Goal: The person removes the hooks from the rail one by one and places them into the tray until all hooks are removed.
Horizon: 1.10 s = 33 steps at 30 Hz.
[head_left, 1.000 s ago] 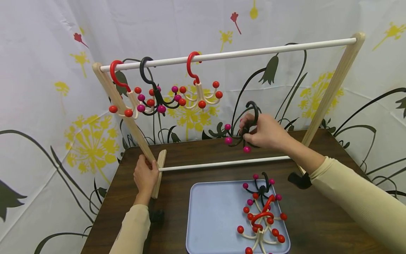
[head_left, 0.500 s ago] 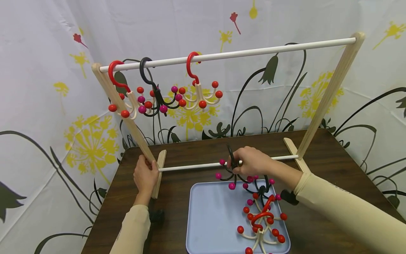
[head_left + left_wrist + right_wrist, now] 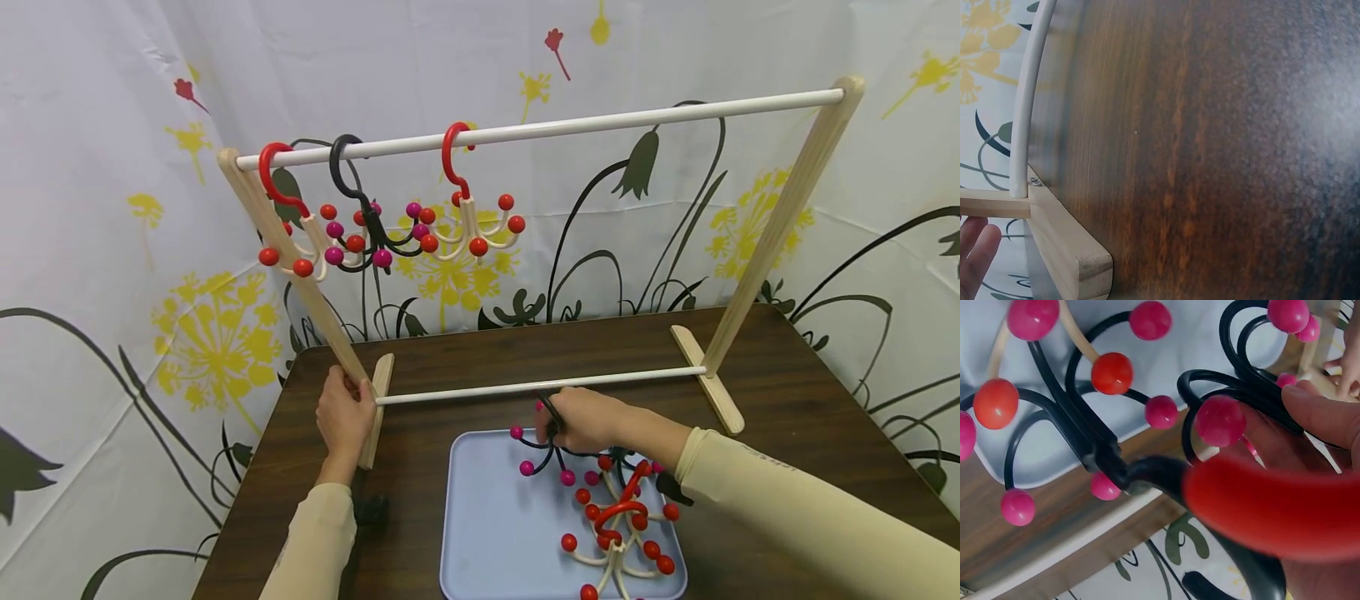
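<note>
My right hand [image 3: 588,419] grips a black multi-arm hook hanger [image 3: 553,450] with magenta balls, low over the far part of the pale blue tray [image 3: 480,517]. In the right wrist view the thumb and fingers close on its black stem [image 3: 1272,403]. On the tray's right side lie another black hanger [image 3: 1094,447] and red-hooked cream hangers [image 3: 618,533] with red balls; my right arm partly hides the black one. My left hand [image 3: 347,417] holds the foot of the rack's left wooden post [image 3: 300,287]; its fingertips [image 3: 984,250] meet the wood in the left wrist view.
From the white top rail [image 3: 570,127] hang a red-hooked hanger [image 3: 279,179], a black one [image 3: 347,171] and another red-hooked one [image 3: 453,158]. A lower white bar [image 3: 465,392] crosses behind the tray. Dark wooden table [image 3: 787,367]; patterned curtain [image 3: 90,208] behind.
My right hand has come down from mid-air between the rack's posts to the tray's far part, carrying the black hanger. My left hand stays on the post; the hung hangers sway slightly.
</note>
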Motion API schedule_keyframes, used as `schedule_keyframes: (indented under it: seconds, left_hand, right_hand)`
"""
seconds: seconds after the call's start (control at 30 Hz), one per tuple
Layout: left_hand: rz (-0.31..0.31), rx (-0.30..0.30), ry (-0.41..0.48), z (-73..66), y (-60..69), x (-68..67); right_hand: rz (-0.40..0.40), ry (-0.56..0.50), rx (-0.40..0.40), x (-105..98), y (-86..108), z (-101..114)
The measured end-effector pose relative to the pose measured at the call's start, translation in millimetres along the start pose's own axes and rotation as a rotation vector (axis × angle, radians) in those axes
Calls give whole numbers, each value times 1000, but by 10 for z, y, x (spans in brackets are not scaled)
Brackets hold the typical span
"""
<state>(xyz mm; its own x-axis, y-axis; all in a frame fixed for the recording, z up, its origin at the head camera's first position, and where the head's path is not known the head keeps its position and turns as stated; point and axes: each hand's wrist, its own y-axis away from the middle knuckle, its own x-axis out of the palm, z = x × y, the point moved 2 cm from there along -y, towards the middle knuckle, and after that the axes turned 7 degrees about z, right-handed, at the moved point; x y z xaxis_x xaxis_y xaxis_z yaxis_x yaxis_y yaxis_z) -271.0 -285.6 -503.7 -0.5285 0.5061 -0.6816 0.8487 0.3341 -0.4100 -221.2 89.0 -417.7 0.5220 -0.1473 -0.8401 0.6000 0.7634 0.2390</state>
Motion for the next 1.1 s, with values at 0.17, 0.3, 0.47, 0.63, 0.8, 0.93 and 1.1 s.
schedule_keyframes:
  seconds: [0.17, 0.3, 0.47, 0.63, 0.8, 0.93, 1.1]
  left_hand:
    - [-6, 1, 0, 4, -2, 6]
    - [-6, 3, 0, 7, -4, 8]
    - [-2, -6, 1, 11, -4, 7]
    - [-6, -3, 1, 10, -6, 5]
    - [-5, 0, 1, 5, -12, 6]
    - [-4, -2, 2, 3, -18, 9]
    - [-8, -4, 9, 7, -20, 13]
  right_hand:
    - [42, 1, 31, 69, -6, -2]
    - [61, 1, 40, 85, 3, -28]
    - [76, 15, 30, 97, 34, -73]
    - [77, 10, 54, 86, 52, -96]
    - [87, -1, 81, 80, 44, -98]
    - [89, -12, 93, 64, 37, -105]
    - [74, -15, 92, -8, 42, -108]
